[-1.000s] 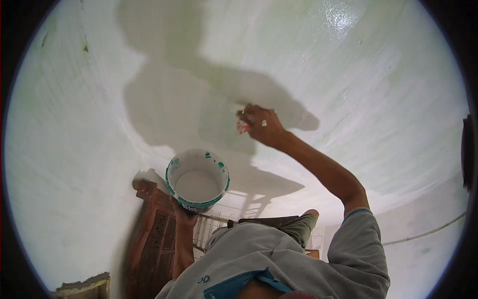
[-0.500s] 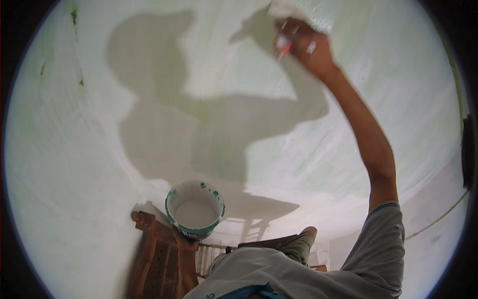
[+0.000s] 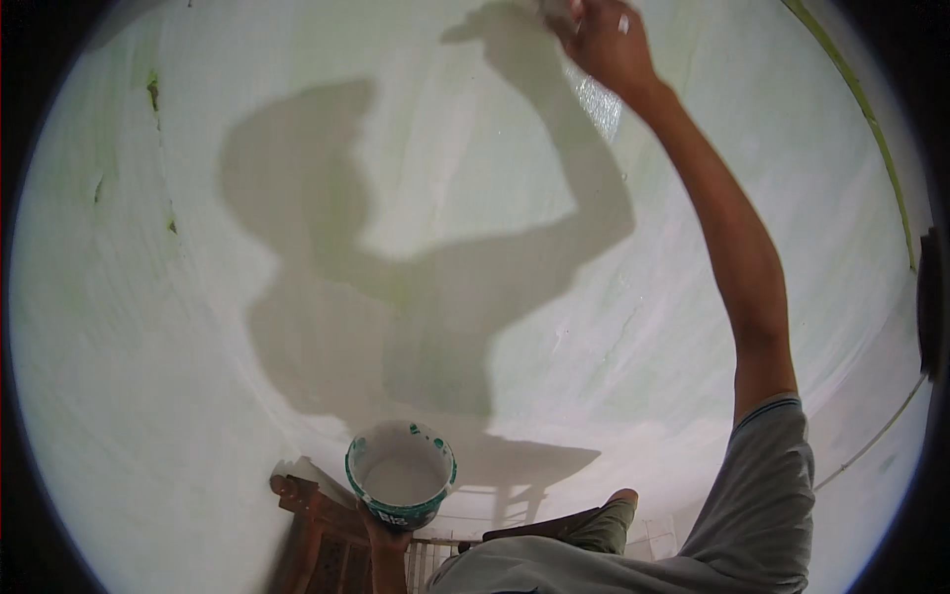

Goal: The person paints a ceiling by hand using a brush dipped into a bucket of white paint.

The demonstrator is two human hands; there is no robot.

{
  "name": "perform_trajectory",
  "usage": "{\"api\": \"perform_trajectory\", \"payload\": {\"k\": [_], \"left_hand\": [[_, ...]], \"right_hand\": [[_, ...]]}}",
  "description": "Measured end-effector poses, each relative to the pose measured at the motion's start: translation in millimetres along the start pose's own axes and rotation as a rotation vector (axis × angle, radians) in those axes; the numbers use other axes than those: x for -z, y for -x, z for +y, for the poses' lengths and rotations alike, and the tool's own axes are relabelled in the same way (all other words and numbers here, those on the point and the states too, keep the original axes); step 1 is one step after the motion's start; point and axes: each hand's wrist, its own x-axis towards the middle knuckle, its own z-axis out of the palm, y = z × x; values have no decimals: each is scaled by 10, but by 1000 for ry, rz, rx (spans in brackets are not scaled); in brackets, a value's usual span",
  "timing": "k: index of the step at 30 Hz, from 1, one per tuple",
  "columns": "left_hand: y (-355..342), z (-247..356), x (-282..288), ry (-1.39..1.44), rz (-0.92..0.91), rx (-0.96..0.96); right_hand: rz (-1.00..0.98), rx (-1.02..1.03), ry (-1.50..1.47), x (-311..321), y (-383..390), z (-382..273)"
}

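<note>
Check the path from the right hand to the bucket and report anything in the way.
Nothing visible stands between the right hand and the mouth of the bucket; the shadow on the wall is no obstacle. The left hand holds the bucket from below, clear of its mouth.

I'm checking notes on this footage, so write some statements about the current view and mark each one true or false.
1. The left hand holds the bucket. True.
2. The right hand is down inside the bucket. False: it is raised at the top edge of the picture.
3. A shadow of the person falls on the wall. True.
4. The bucket is empty. False: it has whitish contents.
5. The right sleeve is bright red. False: it is grey.
</note>
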Motion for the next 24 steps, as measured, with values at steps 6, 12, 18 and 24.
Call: {"api": "perform_trajectory", "payload": {"k": [6, 12, 18, 24], "left_hand": [[-72, -119, 3, 4, -38, -13], [-77, -39, 26, -16, -46, -32], [-40, -31, 72, 34, 13, -15], [-72, -60, 43, 24, -6, 36]], "right_hand": [[31, 298, 41, -93, -97, 202], [-585, 247, -412, 69, 799, -706], [-274, -139, -116, 146, 34, 109], [66, 146, 45, 557, -687, 631]]}}
